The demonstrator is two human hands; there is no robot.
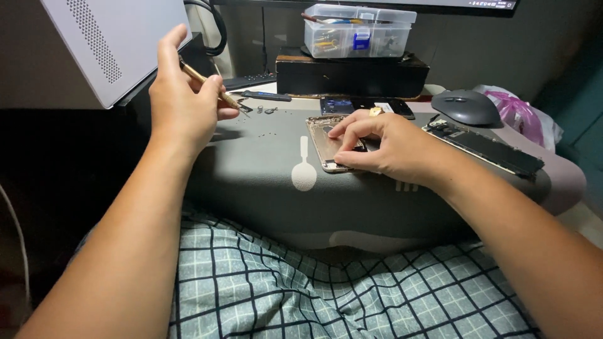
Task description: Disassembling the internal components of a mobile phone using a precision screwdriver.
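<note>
An opened gold phone body (pixel 321 145) lies on a grey work mat (pixel 264 182). My right hand (pixel 383 147), with a ring on one finger, rests on the phone body with fingertips pressed into its inside. My left hand (pixel 182 100) is raised to the left of the phone, closed around a thin gold-handled screwdriver (pixel 217 91) whose tip points down toward small loose parts (pixel 264 110) on the mat. A detached black phone screen (pixel 487 147) lies at the right of the mat.
A clear plastic parts box (pixel 358 30) sits on a black box (pixel 352 74) at the back. A grey computer mouse (pixel 466 107) and a pink bag (pixel 518 116) are back right. A white perforated case (pixel 100 44) leans at upper left. Checked fabric (pixel 301 289) covers my lap.
</note>
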